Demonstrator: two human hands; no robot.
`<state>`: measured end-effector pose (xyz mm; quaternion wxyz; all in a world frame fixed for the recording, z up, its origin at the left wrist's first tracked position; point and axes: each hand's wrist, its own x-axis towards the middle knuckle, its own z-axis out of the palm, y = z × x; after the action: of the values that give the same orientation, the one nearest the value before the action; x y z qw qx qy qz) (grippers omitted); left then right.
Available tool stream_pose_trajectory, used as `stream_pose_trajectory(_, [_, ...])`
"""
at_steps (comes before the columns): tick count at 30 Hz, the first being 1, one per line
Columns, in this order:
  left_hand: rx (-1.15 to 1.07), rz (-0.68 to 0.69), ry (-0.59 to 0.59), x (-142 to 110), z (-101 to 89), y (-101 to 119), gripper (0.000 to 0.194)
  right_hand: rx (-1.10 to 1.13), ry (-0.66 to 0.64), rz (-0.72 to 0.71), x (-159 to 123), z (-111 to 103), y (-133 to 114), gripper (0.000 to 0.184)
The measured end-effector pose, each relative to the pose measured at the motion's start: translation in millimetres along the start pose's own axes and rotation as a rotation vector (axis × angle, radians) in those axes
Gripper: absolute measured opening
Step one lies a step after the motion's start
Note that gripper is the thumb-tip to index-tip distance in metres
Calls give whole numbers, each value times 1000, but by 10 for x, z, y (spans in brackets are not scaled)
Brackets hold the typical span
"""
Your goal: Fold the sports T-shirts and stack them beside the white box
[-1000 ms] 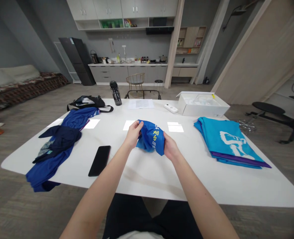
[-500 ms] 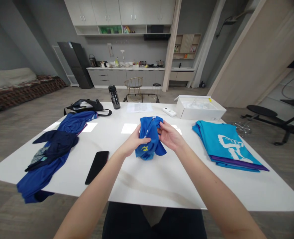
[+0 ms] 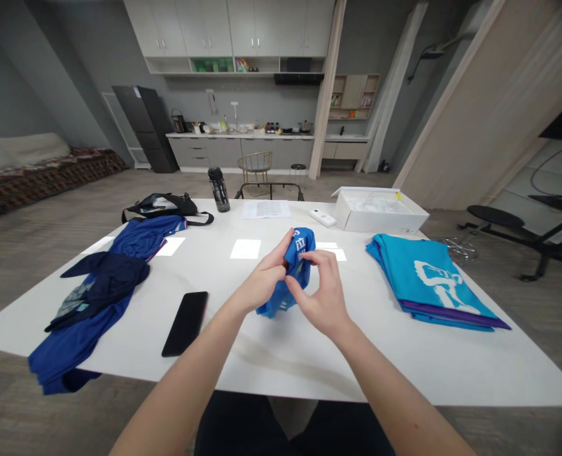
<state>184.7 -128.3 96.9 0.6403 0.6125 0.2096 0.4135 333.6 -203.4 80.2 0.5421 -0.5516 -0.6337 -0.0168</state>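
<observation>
A bunched blue garment (image 3: 301,243) with white lettering is held up over the middle of the white table (image 3: 242,354). My left hand (image 3: 267,278) is closed around its left side, fingers partly tucked behind the fabric. On the right side, my right hand (image 3: 322,292) pinches the cloth between thumb and fingers. The garment's lower part hangs between my hands, close to the tabletop; whether it touches cannot be made out. Its exact kind is hidden by the folds and my fingers.
A black phone (image 3: 184,324) lies left of my hands. Dark and blue clothes (image 3: 114,278) spill over the left edge; a black bag (image 3: 161,204) and bottle (image 3: 219,190) stand behind. Folded turquoise cloth (image 3: 404,266) lies right, before a white box (image 3: 376,218). Papers (image 3: 266,209) and a white device (image 3: 322,218) lie at the back.
The garment has been turned and gathered narrower, and its yellow mark is now mostly hidden. My right hand has moved round to pinch its front, and my left hand has closed more tightly.
</observation>
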Motion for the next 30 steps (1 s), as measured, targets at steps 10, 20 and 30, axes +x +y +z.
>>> stream_pose_trajectory(10, [487,37,-9,41,-44,197,63,-187,15,-25,109,91,259,13])
stream_pose_trajectory(20, [1180,297,359,350,-533,96,2,29,11,76,574,-208,132,18])
stream_pose_trajectory(30, [685,307,412,617,-732,629,12,112,-286,154,1056,-483,617,34])
